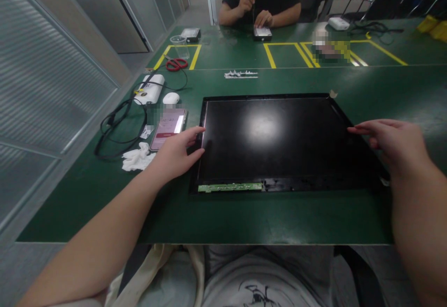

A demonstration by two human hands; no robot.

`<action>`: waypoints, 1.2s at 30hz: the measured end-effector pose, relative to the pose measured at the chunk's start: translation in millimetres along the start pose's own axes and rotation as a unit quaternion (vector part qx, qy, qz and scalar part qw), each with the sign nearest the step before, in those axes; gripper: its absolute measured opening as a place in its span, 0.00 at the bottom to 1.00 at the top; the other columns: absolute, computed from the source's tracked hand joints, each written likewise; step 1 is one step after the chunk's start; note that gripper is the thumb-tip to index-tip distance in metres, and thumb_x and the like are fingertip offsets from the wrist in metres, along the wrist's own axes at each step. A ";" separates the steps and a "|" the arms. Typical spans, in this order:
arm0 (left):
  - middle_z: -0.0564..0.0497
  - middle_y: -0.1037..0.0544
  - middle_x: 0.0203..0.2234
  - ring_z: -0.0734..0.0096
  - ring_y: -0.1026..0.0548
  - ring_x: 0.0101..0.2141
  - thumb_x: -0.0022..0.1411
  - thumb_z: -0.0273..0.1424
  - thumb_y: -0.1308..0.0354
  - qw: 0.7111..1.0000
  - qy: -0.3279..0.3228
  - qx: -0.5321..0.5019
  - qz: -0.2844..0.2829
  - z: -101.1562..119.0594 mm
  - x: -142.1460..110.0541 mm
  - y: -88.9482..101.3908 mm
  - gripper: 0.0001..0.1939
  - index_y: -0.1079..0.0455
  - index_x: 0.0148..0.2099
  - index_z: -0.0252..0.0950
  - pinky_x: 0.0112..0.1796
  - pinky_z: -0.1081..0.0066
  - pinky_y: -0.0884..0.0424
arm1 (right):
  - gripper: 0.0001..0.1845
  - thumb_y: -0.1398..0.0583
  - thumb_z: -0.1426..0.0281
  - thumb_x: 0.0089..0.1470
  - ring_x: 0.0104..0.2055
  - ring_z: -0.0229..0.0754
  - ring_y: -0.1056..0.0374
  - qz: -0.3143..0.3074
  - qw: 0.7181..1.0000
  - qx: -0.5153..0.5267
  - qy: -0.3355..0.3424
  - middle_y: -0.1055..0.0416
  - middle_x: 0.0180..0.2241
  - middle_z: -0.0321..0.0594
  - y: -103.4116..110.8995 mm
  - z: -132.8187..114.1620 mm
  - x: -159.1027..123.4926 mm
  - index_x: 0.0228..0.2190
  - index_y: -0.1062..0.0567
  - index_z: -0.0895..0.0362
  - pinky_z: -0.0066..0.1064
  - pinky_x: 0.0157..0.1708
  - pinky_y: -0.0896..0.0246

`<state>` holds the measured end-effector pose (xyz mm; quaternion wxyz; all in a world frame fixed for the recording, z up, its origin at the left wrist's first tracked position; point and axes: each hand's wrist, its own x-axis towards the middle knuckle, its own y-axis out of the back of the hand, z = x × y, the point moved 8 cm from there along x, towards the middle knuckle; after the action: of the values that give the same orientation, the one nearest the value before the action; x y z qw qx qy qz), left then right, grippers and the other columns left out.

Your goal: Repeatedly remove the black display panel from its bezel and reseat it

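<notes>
A flat black display panel (265,139) with a dark frame lies on the green table, light glaring off its screen. Along its near edge, toward the left, runs a narrow green circuit board (230,187). My left hand (179,153) grips the panel's left edge, thumb nearer to me and fingers farther along. On the opposite side, my right hand (394,141) pinches the right edge with its fingertips; part of that grip is hidden behind the hand. A small piece of tape (333,94) sticks up at the far right corner.
Left of the panel are a phone (169,127), crumpled white tissue (138,157), a white mouse (171,98), a white device (150,89) and black cables. Red-handled scissors (176,64) and a clear cup (179,47) stand farther back. Across the table, a person works on a hard drive (262,33).
</notes>
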<state>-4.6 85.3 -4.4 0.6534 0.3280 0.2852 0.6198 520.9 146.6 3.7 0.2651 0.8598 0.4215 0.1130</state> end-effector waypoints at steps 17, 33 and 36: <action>0.29 0.27 0.70 0.37 0.33 0.71 0.74 0.40 0.49 0.983 -0.081 0.155 -0.052 4.1 3.0 -16.1 0.35 0.36 0.75 0.27 0.69 0.38 0.37 | 0.10 0.35 0.65 0.43 0.32 0.44 0.26 0.004 0.996 -0.051 0.071 0.20 0.29 0.40 -0.4 3.2 13.0 0.29 0.15 0.53 0.37 0.36 0.32; 0.34 0.27 0.71 0.36 0.31 0.70 0.68 0.35 0.44 0.999 -0.025 -0.009 -0.023 5.0 4.0 -4.5 0.37 0.36 0.76 0.33 0.70 0.36 0.39 | 0.14 0.34 0.60 0.47 0.43 0.52 0.27 -0.062 0.963 -0.233 0.121 0.17 0.37 0.41 -14.9 3.0 20.7 0.35 0.12 0.48 0.51 0.55 0.32; 0.37 0.25 0.70 0.39 0.26 0.67 0.65 0.33 0.41 0.984 0.014 -0.176 0.005 2.7 3.9 -3.3 0.36 0.35 0.74 0.38 0.65 0.39 0.29 | 0.14 0.34 0.60 0.47 0.43 0.52 0.27 -0.069 0.962 -0.238 0.114 0.17 0.38 0.40 -15.9 3.9 20.4 0.35 0.12 0.48 0.51 0.56 0.32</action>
<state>-0.2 89.0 -5.1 0.6936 0.2004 0.1792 0.6683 524.6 169.2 -8.9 0.4192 0.7226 0.4679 0.2885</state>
